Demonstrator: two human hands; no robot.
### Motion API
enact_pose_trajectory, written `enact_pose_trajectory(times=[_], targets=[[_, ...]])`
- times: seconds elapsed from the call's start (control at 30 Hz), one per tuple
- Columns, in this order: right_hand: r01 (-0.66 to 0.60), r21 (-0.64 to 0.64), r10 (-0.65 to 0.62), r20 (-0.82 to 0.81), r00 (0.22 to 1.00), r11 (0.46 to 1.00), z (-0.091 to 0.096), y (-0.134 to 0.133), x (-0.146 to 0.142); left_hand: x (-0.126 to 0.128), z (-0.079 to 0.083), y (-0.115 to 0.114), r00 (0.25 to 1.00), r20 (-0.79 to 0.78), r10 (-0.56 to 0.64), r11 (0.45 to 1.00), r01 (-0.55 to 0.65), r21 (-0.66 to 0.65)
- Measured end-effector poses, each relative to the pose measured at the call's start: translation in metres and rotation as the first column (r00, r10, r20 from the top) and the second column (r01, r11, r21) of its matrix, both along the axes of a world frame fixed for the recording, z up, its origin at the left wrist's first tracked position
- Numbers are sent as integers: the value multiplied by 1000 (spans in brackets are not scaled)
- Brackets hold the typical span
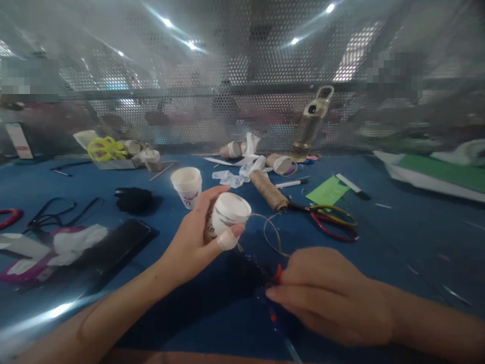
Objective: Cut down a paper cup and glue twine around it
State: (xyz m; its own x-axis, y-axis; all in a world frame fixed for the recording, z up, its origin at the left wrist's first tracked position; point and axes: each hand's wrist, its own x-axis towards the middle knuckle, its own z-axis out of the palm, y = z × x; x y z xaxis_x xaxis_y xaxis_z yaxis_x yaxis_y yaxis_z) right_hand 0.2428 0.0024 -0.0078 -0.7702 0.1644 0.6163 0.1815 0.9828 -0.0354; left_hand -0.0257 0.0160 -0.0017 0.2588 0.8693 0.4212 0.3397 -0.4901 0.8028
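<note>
My left hand (pixel 197 237) is wrapped around a white paper cup (pixel 231 210), tilted, with dark print on its side. A pale patch shows near the thumb's tip. Lower right of it, my right hand (pixel 326 296) is closed on what looks like a glue gun (pixel 267 296), dark blue with orange-red parts; a clear rod shows at its lower end. Most of this tool is hidden or blurred. A thin loop of twine (pixel 278 237) curves between the cup and the right hand. Behind the left hand stands a stack of paper cups (pixel 186 184).
A twine roll (pixel 269 189) lies beyond the hands, beside red-and-yellow-handled scissors (pixel 335 222). Crumpled paper (pixel 237 177), green paper (pixel 328 192) and a bottle (pixel 310 124) are farther back. On the left are a black phone (pixel 117 247) and yellow scissors (pixel 106 148). A perforated screen (pixel 227 65) stands behind.
</note>
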Motion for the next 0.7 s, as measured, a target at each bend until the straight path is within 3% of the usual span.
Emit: enact_pose_trajectory(times=[0.17, 0.33, 0.43, 0.57, 0.7], targets=[[192, -114, -166, 204, 965, 975, 1, -4, 14, -1, -1, -1, 983, 171, -66, 995, 77, -61], [235, 91, -251, 289, 924, 968, -6, -10, 25, 0, -2, -2, 976, 156, -155, 983, 168, -74], [287, 167, -326, 298, 897, 943, -20, -15, 19, 0, -3, 0, 984, 113, -139, 983, 150, -101], [362, 137, -386, 256, 886, 922, -34, -19, 8, -3, -2, 6, 992, 91, -90, 991, 98, -86], [387, -31, -367, 255, 895, 921, -24, -16, 13, -10, 2, 14, 996, 74, -39, 995, 45, -86]])
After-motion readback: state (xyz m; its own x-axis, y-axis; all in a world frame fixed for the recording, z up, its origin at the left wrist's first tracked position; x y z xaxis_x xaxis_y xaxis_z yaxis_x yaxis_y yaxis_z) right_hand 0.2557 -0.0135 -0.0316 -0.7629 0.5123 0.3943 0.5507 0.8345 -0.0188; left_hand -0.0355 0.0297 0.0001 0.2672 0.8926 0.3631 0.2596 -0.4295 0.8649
